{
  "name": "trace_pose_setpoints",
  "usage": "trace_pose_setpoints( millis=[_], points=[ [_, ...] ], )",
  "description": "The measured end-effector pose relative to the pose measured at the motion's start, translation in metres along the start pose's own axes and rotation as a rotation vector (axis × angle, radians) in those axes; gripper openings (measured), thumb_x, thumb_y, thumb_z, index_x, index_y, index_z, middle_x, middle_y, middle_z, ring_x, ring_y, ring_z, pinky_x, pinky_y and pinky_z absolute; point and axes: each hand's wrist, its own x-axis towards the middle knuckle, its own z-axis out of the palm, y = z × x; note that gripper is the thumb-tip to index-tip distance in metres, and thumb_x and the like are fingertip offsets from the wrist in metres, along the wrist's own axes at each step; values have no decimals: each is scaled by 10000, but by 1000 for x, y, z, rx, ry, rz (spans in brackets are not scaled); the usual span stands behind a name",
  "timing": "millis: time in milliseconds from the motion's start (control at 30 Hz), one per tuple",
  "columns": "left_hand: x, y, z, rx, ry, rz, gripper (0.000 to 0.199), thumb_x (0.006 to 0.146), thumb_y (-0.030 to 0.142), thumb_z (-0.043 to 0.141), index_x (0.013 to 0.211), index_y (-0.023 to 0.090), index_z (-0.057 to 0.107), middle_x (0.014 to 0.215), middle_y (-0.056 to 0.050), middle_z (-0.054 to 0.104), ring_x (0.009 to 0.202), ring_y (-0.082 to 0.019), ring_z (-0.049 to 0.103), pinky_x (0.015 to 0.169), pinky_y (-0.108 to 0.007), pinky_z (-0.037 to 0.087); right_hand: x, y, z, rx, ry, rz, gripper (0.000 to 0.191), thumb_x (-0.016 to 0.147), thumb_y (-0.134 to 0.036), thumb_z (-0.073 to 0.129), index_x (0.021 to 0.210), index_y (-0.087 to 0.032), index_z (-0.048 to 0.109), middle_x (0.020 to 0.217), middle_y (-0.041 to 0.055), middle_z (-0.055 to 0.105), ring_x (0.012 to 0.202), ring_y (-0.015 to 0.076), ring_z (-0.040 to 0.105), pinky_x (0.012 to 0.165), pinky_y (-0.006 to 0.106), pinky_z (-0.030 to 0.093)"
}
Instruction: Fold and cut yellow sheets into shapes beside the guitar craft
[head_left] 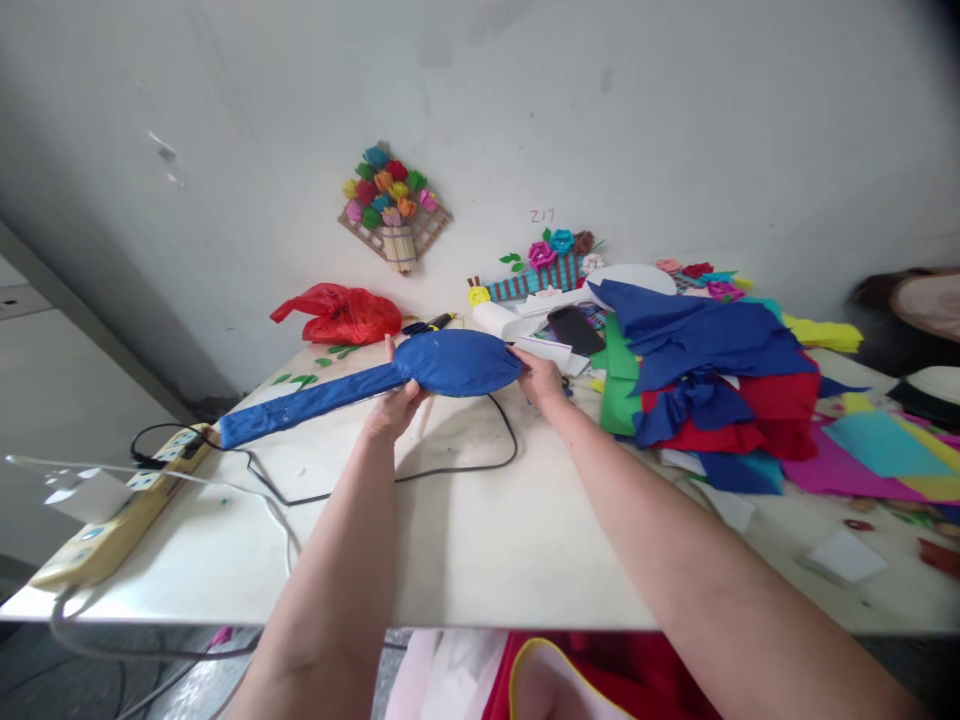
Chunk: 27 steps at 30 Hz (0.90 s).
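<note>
White table [480, 560] against a grey wall [262, 130], with a blue paddle [459, 362] between my hands.
My left hand [397, 408] is closed around the junction of handle and oval head; my right hand [538, 378] pinches the head's right tip. The handle slants left toward the power strip [124, 525]. Behind lies a red plastic bag [349, 315], contents indiscernible; on the wall, a small slatted basket [399, 247] holds multicoloured artificial flowers [384, 184].
</note>
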Motion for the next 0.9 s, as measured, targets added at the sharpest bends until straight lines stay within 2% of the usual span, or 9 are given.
trace_pose_setpoints(
  millis=[133,267,333,400,467,533,700,900],
  points=[
    [2,2,3,-11,76,51,757,559,516,715,1238,307,452,1096,-52,595,1063,-212,531,748,-318,505,-1,0,1,6,-39,-43,466,680,-64,498,1076,-257,650,983,26,688,864,208,644,822,340,479],
    [2,6,4,-61,90,113,691,609,479,702,1235,319,458,1169,-41,565,1122,-213,496,797,-304,488,0,7,4,116,-75,-45,514,655,-24,460,1068,-263,652,979,10,689,873,191,638,834,334,477],
    [2,6,4,-84,92,129,674,630,465,693,1243,316,455,1199,-41,551,1144,-219,480,816,-309,480,2,11,5,241,-109,12,526,655,-27,436,1086,-247,641,909,7,700,768,164,644,744,311,511],
    [2,7,4,-87,93,127,669,648,466,679,1256,309,447,1213,-50,543,1152,-231,475,814,-323,480,3,11,5,385,-152,133,529,654,-44,425,1110,-225,624,837,4,699,597,126,612,562,262,519],
    [1,7,5,-78,98,119,670,652,479,671,1258,305,446,1206,-55,550,1151,-240,476,803,-333,486,4,8,5,513,-185,246,533,643,-58,426,1119,-208,615,804,1,690,488,92,552,417,210,465],
    [1,8,5,-81,100,121,664,646,495,670,1246,308,457,1175,-49,572,1146,-236,481,802,-331,489,5,3,3,595,-199,303,541,622,-55,428,1109,-195,617,783,-1,682,465,78,526,363,182,427],
    [0,9,4,-134,88,135,664,625,489,694,1226,312,475,1105,-33,612,1111,-217,513,811,-317,492,3,-6,1,638,-216,332,527,599,-52,430,1067,-182,636,721,-8,666,468,77,517,355,175,427],
    [0,6,3,-244,87,129,689,613,419,729,1242,302,474,1212,-40,560,1186,-237,451,915,-343,434,3,-4,1,618,-221,337,513,601,-61,425,1049,-191,640,711,-12,664,490,76,532,368,157,416]
  ],
)
